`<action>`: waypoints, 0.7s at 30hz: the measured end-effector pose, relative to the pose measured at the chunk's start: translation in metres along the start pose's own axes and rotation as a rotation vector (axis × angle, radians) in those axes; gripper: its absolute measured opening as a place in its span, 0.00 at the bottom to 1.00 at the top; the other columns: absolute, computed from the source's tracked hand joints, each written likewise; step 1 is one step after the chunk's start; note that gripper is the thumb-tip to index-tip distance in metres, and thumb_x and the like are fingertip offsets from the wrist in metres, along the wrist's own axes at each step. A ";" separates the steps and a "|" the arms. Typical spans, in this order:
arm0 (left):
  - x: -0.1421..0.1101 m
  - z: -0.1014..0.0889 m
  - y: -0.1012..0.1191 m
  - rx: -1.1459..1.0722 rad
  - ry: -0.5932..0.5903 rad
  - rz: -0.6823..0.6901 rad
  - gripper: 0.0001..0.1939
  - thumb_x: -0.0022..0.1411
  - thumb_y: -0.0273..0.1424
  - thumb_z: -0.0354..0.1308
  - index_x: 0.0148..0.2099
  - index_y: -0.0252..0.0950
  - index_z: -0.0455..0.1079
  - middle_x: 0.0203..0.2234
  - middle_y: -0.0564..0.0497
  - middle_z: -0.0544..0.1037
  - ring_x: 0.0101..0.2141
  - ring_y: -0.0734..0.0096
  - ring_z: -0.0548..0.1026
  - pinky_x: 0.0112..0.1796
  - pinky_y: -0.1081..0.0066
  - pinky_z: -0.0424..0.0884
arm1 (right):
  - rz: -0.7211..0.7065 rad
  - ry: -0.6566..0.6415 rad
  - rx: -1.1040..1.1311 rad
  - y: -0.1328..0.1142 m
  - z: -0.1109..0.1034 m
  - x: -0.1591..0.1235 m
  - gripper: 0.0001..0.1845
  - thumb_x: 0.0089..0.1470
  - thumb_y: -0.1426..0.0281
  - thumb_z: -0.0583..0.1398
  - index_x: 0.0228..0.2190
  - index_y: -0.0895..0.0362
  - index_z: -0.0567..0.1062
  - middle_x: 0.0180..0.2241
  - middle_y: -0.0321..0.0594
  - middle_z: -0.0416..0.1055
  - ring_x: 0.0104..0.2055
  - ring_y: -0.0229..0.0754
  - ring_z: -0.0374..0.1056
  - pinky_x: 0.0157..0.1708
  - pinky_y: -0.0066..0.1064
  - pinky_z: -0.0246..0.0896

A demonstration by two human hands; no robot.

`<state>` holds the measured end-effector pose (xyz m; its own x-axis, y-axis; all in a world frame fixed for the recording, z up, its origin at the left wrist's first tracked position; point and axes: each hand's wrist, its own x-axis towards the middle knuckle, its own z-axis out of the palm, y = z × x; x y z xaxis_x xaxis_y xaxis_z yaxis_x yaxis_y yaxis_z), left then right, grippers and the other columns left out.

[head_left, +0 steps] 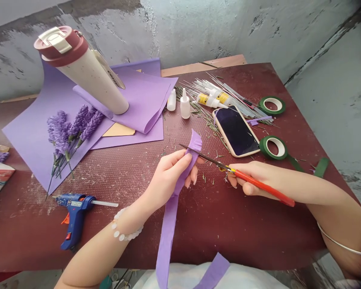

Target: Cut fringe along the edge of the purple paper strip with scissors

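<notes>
Between the thumb and fingers of my left hand (171, 170) is a long purple paper strip (171, 216), its top end cut into a short fringe. The strip hangs down over the table's front edge towards my lap. My right hand (249, 176) grips a pair of scissors (258, 186) with red handles. Their dark blades lie across the strip just below the fringe, close to my left thumb. Whether the blades are parted there is hard to make out. Another purple strip end (213, 271) lies on my lap.
Purple sheets (138, 92) carry a tumbler (93, 76) and purple flower stems (66, 132). A blue glue gun (75, 218) lies front left. At the right are a phone (236, 130), green tape rolls (273, 147), glue bottles (185, 105) and wires (204, 86). Clippings litter the table (132, 176).
</notes>
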<state>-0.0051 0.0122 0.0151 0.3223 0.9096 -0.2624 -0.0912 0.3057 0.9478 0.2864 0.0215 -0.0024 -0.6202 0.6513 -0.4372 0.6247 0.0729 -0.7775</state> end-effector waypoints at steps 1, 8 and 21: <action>0.000 0.000 0.000 -0.001 -0.008 -0.012 0.20 0.73 0.47 0.68 0.37 0.36 0.78 0.21 0.53 0.77 0.20 0.74 0.68 0.28 0.70 0.66 | 0.029 -0.061 0.055 -0.003 -0.002 -0.001 0.23 0.65 0.42 0.65 0.34 0.47 0.72 0.25 0.29 0.67 0.25 0.43 0.58 0.24 0.34 0.56; 0.002 0.001 -0.001 -0.032 -0.082 -0.032 0.22 0.72 0.50 0.69 0.35 0.36 0.77 0.21 0.54 0.75 0.20 0.75 0.67 0.27 0.71 0.63 | -0.009 -0.171 0.214 -0.004 -0.006 -0.002 0.32 0.61 0.34 0.69 0.39 0.49 0.73 0.32 0.29 0.66 0.30 0.42 0.56 0.29 0.34 0.54; -0.001 0.001 0.001 -0.043 -0.052 -0.045 0.22 0.70 0.50 0.70 0.35 0.36 0.78 0.20 0.54 0.75 0.20 0.74 0.67 0.26 0.70 0.64 | 0.027 -0.146 0.392 -0.011 -0.003 -0.001 0.27 0.63 0.44 0.69 0.30 0.48 0.66 0.29 0.29 0.57 0.30 0.43 0.49 0.28 0.36 0.44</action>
<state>-0.0042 0.0114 0.0160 0.3750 0.8792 -0.2939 -0.1157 0.3589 0.9262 0.2815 0.0218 0.0082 -0.6846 0.5332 -0.4971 0.4312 -0.2536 -0.8659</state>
